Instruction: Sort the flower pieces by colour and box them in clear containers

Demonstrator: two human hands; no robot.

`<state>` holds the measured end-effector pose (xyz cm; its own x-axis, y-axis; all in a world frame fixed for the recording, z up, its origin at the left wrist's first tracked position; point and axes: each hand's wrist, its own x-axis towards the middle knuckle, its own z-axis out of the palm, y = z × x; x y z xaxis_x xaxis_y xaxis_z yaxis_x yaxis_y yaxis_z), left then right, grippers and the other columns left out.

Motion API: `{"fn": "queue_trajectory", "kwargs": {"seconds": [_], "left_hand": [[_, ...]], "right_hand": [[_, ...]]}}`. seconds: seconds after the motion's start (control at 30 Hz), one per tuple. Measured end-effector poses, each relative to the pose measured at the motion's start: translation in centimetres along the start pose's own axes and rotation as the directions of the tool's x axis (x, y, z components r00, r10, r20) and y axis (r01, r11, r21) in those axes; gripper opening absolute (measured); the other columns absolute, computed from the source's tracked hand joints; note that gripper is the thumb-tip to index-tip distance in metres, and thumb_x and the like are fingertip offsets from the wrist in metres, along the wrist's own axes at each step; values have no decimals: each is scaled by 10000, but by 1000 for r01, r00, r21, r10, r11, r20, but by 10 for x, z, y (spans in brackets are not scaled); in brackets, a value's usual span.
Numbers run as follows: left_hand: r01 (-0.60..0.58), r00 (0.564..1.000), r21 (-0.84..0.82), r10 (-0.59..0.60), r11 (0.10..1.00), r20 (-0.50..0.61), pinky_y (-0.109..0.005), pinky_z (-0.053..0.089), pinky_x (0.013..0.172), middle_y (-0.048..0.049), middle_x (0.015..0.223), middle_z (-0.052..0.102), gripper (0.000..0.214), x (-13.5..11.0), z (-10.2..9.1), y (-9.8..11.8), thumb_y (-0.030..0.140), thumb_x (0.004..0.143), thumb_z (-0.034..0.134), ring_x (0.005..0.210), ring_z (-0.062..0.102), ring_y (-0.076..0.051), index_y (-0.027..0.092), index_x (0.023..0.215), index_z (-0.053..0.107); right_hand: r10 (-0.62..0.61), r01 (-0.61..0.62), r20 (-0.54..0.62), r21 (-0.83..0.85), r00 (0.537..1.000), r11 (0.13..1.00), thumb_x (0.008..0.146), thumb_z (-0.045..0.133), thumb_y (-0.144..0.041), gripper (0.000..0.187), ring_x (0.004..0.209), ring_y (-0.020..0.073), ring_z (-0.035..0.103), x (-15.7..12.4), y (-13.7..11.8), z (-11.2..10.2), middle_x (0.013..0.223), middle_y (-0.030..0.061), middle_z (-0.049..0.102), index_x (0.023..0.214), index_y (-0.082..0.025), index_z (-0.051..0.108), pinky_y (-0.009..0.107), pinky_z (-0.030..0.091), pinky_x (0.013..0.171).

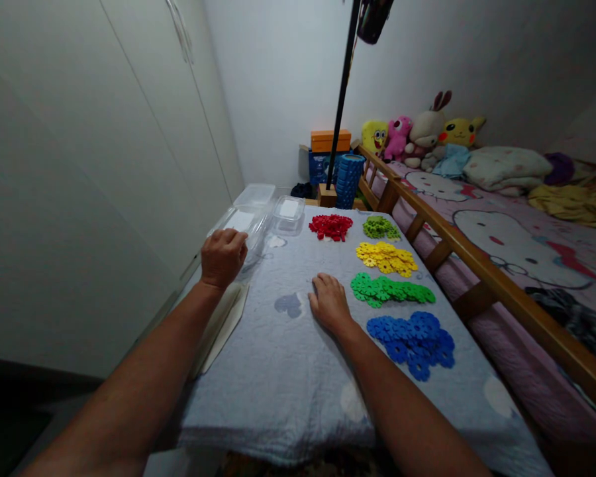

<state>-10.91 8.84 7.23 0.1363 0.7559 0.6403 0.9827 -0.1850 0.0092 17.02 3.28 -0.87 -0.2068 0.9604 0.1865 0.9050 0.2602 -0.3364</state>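
My left hand (pixel 223 257) is closed at the near side of a clear plastic container (pixel 255 242), its fingers curled over the edge; the fingertips are partly hidden. My right hand (pixel 330 302) lies on the tablecloth (pixel 278 358) with its fingers loosely stretched and nothing in them. To its right are piles of flower-shaped plastic discs: green (pixel 390 289), blue (pixel 414 341) and yellow (pixel 386 257). Farther back lie a red pile (pixel 330 226) of small pieces and a light green pile (pixel 380 227).
A smaller clear box (pixel 289 209) with a white label stands near the far edge. Cream-coloured flat sheets (pixel 223 324) lie beneath my left forearm. A black pole (pixel 345 86) rises behind the table. The wooden bed rail (pixel 451 248) runs along the right; a cupboard (pixel 104 165) stands left.
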Motion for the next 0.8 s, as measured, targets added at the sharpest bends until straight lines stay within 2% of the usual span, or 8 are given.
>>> {"fn": "queue_trajectory", "kwargs": {"seconds": [0.33,0.5,0.63,0.73,0.8], "left_hand": [[-48,999,-31,49,998,15,-426,446,846,-132,989,707,304,2,-6,7,237,971,446,959,589,-293,216,1006,748],[-94,996,-61,93,994,-12,-431,469,872,-126,1033,718,286,0,-17,19,228,961,480,974,609,-285,226,1044,753],[-160,987,-123,161,979,-2,-433,491,881,-119,1044,728,280,-11,-25,44,217,972,494,984,629,-278,235,1054,762],[-233,971,-151,237,961,10,-423,499,881,-104,1046,736,295,-23,-29,68,198,993,476,979,642,-263,244,1062,760],[-286,956,-165,293,944,24,-413,503,871,-93,1020,738,292,-33,-29,84,198,1006,469,951,648,-249,246,1068,751]], "right_hand": [[0,0,3,10,1000,1000,952,572,-264,378,1356,283,483,-1,1,0,1472,137,584,1314,-185,643,431,364,1160],[4,-1,-22,110,1000,994,912,585,-229,352,1330,276,507,0,3,-1,1422,139,613,1250,-185,675,425,388,1143],[40,13,-167,301,985,953,887,520,-176,360,1252,251,565,4,7,-8,1292,141,674,1211,-164,677,401,416,1126],[141,5,-300,438,944,899,902,454,-207,350,1155,249,610,7,11,-16,1199,151,693,1166,-148,677,394,464,1069],[216,-10,-334,525,918,851,913,429,-249,342,1081,243,634,7,13,-20,1153,150,699,1131,-147,673,382,504,1002]]}}
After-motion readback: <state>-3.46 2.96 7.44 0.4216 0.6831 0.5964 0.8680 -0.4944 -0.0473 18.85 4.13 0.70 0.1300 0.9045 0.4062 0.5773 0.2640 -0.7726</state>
